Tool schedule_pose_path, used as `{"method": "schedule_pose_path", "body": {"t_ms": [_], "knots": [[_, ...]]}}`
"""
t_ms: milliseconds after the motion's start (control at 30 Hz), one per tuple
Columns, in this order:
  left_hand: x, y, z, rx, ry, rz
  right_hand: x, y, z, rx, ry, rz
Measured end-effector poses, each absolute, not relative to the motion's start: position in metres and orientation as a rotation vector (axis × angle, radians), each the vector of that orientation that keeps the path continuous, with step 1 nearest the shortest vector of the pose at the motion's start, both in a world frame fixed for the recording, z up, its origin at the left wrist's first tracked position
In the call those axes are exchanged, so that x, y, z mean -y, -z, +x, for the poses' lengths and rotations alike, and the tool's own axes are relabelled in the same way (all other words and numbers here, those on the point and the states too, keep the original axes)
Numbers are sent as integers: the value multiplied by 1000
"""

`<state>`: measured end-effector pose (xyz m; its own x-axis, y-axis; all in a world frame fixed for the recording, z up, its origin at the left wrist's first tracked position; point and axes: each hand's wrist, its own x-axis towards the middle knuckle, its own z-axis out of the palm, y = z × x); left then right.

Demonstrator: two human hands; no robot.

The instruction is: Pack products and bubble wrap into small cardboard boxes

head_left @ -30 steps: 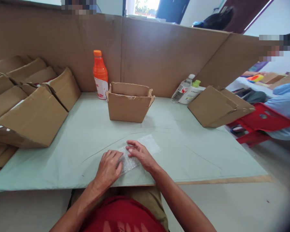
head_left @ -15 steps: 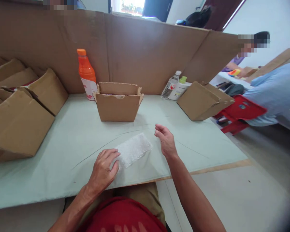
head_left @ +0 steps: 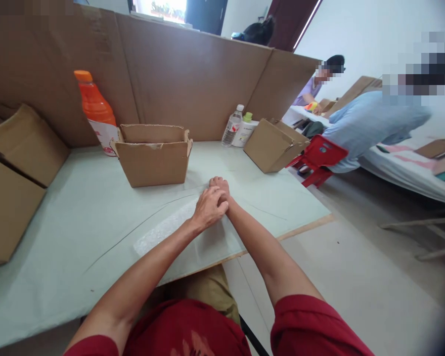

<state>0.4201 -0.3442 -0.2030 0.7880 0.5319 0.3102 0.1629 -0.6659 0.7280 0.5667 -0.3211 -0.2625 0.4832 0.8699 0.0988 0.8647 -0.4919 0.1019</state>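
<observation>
A flat piece of bubble wrap (head_left: 163, 226) lies slantwise on the table, its right end partly covered by my hands and left forearm. My left hand (head_left: 208, 207) reaches over the bubble wrap to my right wrist. Its fingers are curled with the thumb bent toward them, against the wrist; what they pinch, if anything, is hidden. Just beyond it my right hand (head_left: 219, 184) is bent with curled fingers, partly covered by the left one. Whether anything is inside it does not show.
An open cardboard box (head_left: 154, 163) stands ahead, beside an orange bottle (head_left: 98, 111). A clear bottle (head_left: 232, 127), a white bottle (head_left: 244, 133) and a tilted box (head_left: 270, 146) stand right. More boxes (head_left: 13, 212) are left. A cardboard wall (head_left: 193, 74) closes the back. People sit at right.
My left hand has left the bubble wrap and moved right onto my right wrist. My right hand has curled. The view has turned right.
</observation>
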Motion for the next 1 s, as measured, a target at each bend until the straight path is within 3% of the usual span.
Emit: {"method": "schedule_pose_path", "body": {"t_ms": [300,567,867,1000], "knots": [[447,191,411,-207,-595,2298,341,269,574,-1578,-328,2643],[379,217,441,-562,-506,2357,336,272,574,-1572,-310,2643],[410,219,429,-291,-514,2375,342,266,570,-1611,-265,2665],[387,228,434,-463,-551,2358,341,266,570,-1585,-255,2656]]}}
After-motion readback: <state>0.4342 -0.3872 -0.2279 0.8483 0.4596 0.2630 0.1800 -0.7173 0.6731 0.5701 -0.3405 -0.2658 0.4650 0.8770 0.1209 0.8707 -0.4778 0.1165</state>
